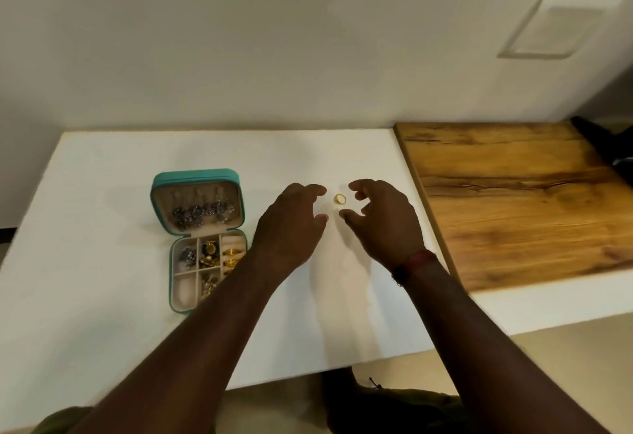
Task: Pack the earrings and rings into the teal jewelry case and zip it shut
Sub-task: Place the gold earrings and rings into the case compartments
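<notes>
Two hands hover low over the table (102,228), facing each other, with one gold ring (339,199) lying between their fingertips. The left hand (291,224) sits at nine o'clock of the ring, the right hand (383,221) at three o'clock. Both have loosely curled fingers with thumb and forefinger apart, and neither holds anything or visibly touches the ring. A dark red band (416,262) circles the right wrist.

Further out, at nine o'clock of the left hand, the teal case (195,175) lies unzipped and folded flat. Its lid half is at twelve o'clock of its tray half. A row of blue-grey earrings hangs inside the lid. The tray's small compartments hold more earrings, and gold rings sit in the padded slot along its three o'clock side. The left forearm hides the tray's near corner, so what lies there cannot be told. A wooden board (513,211) lies well apart at three o'clock of the right hand.

By my reading, the packing is nearly finished. This ring is the only loose piece in sight, and it looks about to be picked up. What remains is to lift it, carry it across to the ring slot, fold the lid over the tray and run the zip round.
</notes>
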